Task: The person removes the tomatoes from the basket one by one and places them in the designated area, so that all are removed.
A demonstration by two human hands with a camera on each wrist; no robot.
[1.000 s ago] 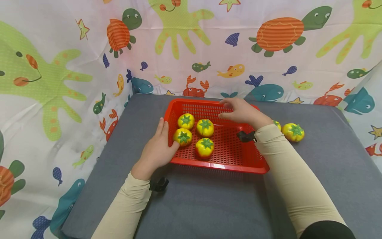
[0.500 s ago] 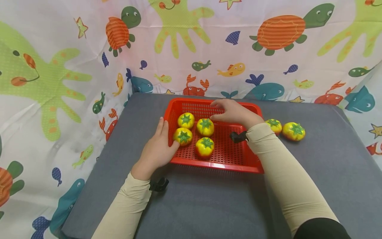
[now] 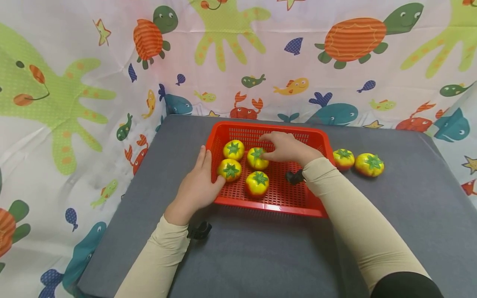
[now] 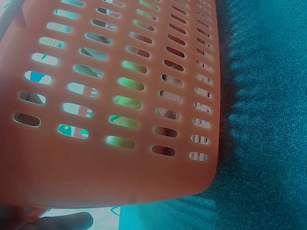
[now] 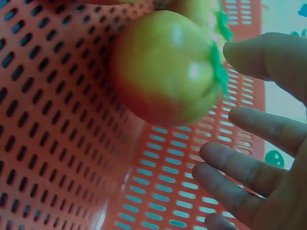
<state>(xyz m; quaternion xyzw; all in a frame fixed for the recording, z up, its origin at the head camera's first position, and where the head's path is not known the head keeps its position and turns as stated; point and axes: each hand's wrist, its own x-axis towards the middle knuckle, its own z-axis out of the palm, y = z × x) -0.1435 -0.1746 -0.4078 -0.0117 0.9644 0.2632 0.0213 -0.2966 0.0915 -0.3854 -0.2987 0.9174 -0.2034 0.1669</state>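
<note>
A red slatted plastic basket holds several yellow-and-red tomatoes with green leafy tops. My left hand rests against the basket's left side, its fingers straight along the outside and the thumb over the rim. Inside the basket, my right hand hovers at the middle tomato, thumb near its leaves. The right wrist view shows that tomato with spread right-hand fingers beside it, not closed round it. In the left wrist view the basket's perforated wall fills most of the picture.
Two more tomatoes lie on the grey tabletop to the right of the basket, beyond my right forearm. A white cloth printed with sea animals stands as a wall behind and on the left.
My right hand has moved left and slightly nearer within the basket, up to the middle tomato. The left hand has kept its place at the basket's side.
</note>
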